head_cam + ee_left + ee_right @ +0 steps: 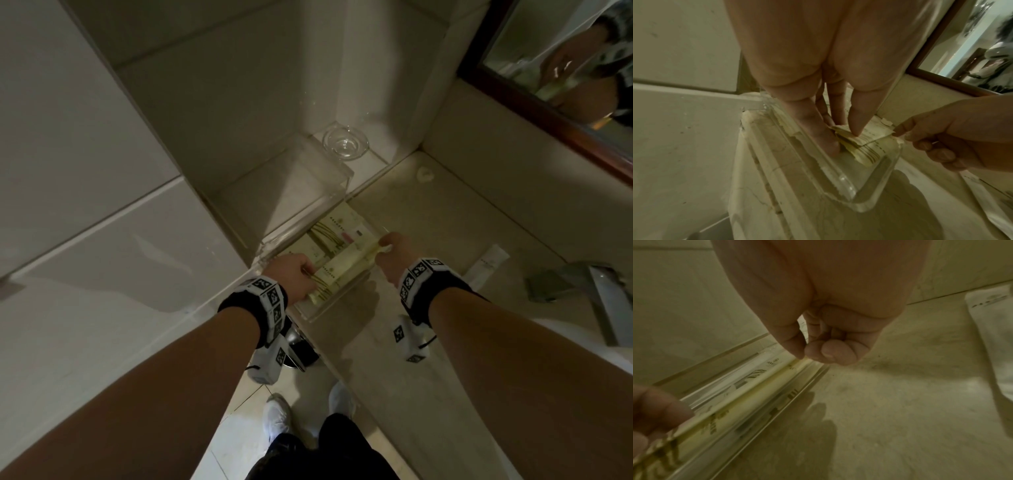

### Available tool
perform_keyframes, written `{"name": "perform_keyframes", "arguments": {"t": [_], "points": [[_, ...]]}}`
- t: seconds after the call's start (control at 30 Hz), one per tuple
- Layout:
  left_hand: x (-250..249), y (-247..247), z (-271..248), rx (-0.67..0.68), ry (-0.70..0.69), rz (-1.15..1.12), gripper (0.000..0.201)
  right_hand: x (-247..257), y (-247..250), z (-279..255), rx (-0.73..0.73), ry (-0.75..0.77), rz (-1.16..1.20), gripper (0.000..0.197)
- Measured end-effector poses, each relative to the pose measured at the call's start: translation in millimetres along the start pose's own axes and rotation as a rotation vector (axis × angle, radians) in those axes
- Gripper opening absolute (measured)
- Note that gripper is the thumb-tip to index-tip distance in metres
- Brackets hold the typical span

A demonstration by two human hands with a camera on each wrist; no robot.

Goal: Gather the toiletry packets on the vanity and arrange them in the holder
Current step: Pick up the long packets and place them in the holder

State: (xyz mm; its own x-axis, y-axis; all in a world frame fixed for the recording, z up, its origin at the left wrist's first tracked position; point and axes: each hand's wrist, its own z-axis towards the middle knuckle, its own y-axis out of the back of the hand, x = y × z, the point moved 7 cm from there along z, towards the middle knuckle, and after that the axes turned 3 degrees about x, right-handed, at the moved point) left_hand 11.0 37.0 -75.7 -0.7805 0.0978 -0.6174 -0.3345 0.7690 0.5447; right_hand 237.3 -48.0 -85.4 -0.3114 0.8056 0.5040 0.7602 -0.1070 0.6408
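Packets [337, 270]: stack in clear holder [310, 317] on desk; left hand [294, 274] grips near end, right hand [390, 250] pinches far end. Tip: square edges, seat flat; one packet [488, 265] still out on desk

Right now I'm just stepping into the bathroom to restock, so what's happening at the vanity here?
A person is tidying yellow toiletry packets in a clear acrylic holder on the vanity. The left hand grips one end of the stack inside the holder; the right hand pinches the other end. One white packet lies outside on the countertop, not yet gathered.
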Motion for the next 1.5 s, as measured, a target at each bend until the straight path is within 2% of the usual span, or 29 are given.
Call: {"name": "perform_keyframes", "arguments": {"t": [0.17,0.3,0.43,0.53,0.7,0.9,1.13,1.3,1.5], "points": [[-10.1,1.7,-2.2,-0.047,-0.049,0.187,0.035,9.8,10.1,1.8,-0.017,0.056,-0.054,0.038],[-15.6,0.9,-3.4,-0.046,-0.065,0.225,0.039,20.3,8.9,-0.9,-0.008,0.160,-0.119,0.043],[-21.3,-3.0,-6.1,-0.020,-0.104,0.256,0.044,29.9,-5.6,-8.1,0.082,0.276,-0.283,0.056],[-21.3,-3.9,-6.3,-0.032,-0.125,0.257,0.041,30.6,-10.5,-10.7,0.132,0.288,-0.406,0.066],[-19.5,-3.8,-5.0,-0.035,-0.137,0.252,0.040,32.8,-7.9,-12.2,0.164,0.334,-0.519,0.071],[-17.1,-3.5,-4.8,-0.036,-0.139,0.251,0.042,30.2,-11.8,-7.0,0.176,0.340,-0.531,0.060],[-17.4,-1.4,-8.0,-0.056,-0.138,0.251,0.030,25.3,-13.2,-5.9,0.199,0.335,-0.511,0.041],[-12.7,-0.6,-8.1,-0.052,-0.098,0.217,0.029,23.3,-14.1,-4.3,0.208,0.347,-0.515,0.043],[-13.6,-3.1,-6.0,-0.044,-0.063,0.222,0.027,26.0,-23.7,-4.5,0.237,0.384,-0.471,0.056]]}}
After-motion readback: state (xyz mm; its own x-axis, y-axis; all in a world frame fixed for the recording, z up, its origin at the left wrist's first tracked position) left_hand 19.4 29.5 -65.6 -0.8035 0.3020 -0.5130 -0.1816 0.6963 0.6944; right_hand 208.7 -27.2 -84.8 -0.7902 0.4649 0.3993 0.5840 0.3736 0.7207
